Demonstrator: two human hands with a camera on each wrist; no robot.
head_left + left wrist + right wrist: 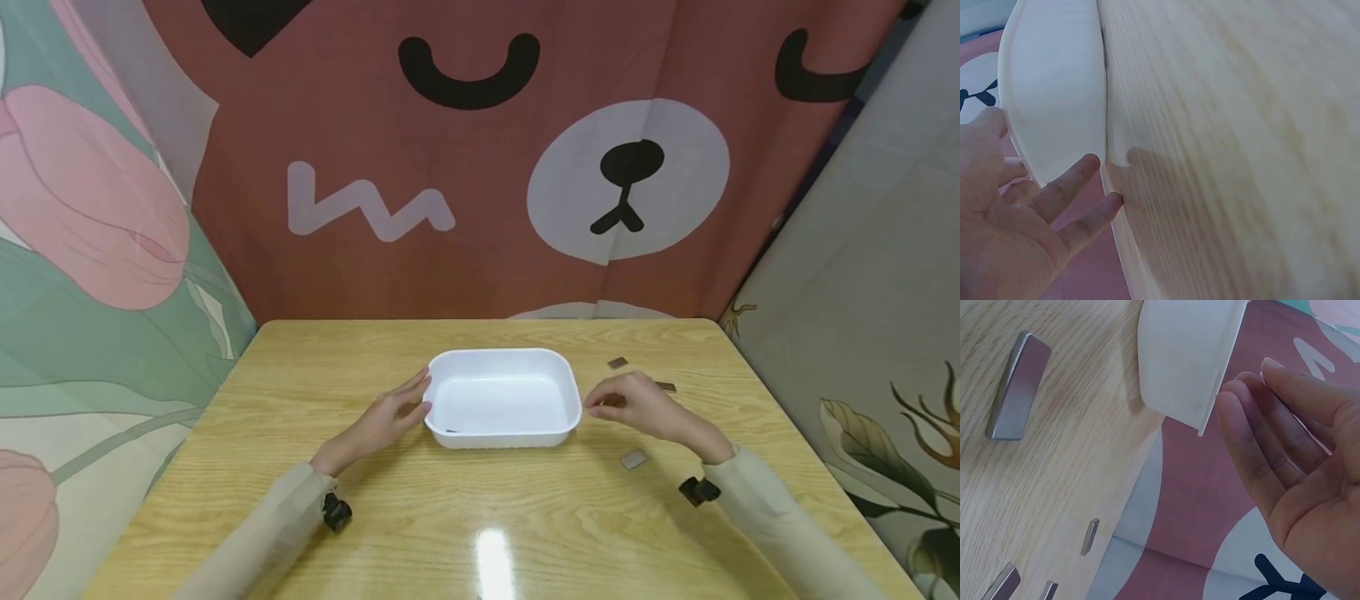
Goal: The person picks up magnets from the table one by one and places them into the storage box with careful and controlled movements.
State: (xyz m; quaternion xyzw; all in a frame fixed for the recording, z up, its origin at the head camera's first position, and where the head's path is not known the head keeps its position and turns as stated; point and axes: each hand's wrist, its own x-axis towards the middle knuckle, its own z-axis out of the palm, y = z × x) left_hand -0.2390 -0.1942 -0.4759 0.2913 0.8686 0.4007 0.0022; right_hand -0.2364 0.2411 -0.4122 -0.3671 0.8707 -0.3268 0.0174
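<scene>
A white plastic basin (495,392) stands mid-table, with a small dark sliver (452,431) showing inside by its near left edge. My left hand (386,421) rests its extended fingers against the basin's left side; the left wrist view shows the fingertips (1090,161) along its wall. My right hand (637,404) is beside the basin's right rim. In the right wrist view its fingers are loosely bent and hold nothing visible; whether they touch the rim I cannot tell. Nearby lies a flat, silvery rectangular block (1020,387).
Several such metal blocks are scattered right of the basin, including one near the right forearm (633,459) and one farther back (617,363). The wooden table (405,517) meets printed curtains at its back and sides. Small black cameras sit on both wrists.
</scene>
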